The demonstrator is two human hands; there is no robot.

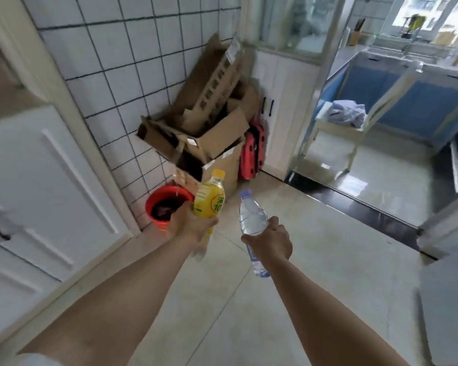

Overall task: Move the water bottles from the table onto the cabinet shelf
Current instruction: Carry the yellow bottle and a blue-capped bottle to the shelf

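My left hand (189,224) grips a yellow-labelled bottle (210,199) with a yellow cap, held upright above the floor. My right hand (271,240) is closed around the middle of a clear water bottle (250,215) with a pale purple cap, tilted slightly left. Both arms reach forward over the tiled floor. A white cabinet (37,180) with panelled doors stands at the left. No table or open shelf is in sight.
A red bucket (164,204) sits in the corner by the tiled wall. Stacked cardboard boxes (206,133) and a red case (254,151) stand behind it. A doorway with a dark threshold (354,204) opens right onto a kitchen with a white chair (347,128).
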